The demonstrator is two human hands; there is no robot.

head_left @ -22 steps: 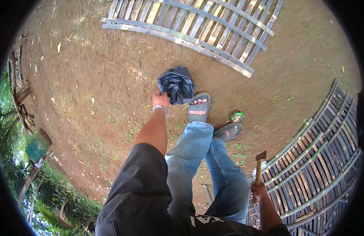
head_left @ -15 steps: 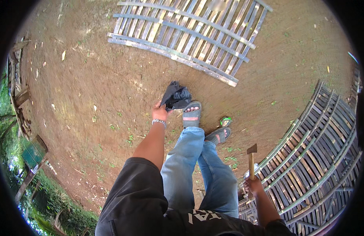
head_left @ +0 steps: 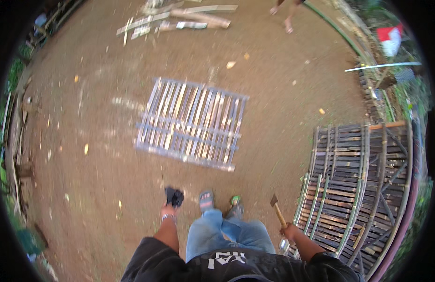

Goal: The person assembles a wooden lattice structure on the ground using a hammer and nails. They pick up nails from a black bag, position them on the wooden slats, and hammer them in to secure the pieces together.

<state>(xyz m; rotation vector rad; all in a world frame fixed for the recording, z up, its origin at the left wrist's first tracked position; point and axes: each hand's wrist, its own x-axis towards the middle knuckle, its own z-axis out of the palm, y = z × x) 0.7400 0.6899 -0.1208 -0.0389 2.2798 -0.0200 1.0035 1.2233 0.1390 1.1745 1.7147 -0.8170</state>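
My left hand (head_left: 168, 211), with a bracelet at the wrist, is closed around a bunched black plastic bag (head_left: 173, 196), held out left of my feet. On the other side, my right hand (head_left: 289, 232) grips the wooden handle of a small hatchet (head_left: 279, 214), whose dark metal head points up and away from me. A small green object (head_left: 235, 200) lies by my right sandal; its kind is too blurred to tell. Ahead on the dirt rests a slatted wooden or bamboo panel (head_left: 187, 160), apart from both hands.
A large slatted bamboo structure (head_left: 339, 183) stands close on my right. Loose planks (head_left: 203, 18) lie on the ground at the far side. Another person's legs (head_left: 288, 26) show at the top. A red and white cloth (head_left: 390, 40) hangs at the far right.
My view has lifted, bringing the whole panel, the far planks and another person's legs into sight. Both hands keep hold of the bag and the hatchet; the bag is now farther from my left foot.
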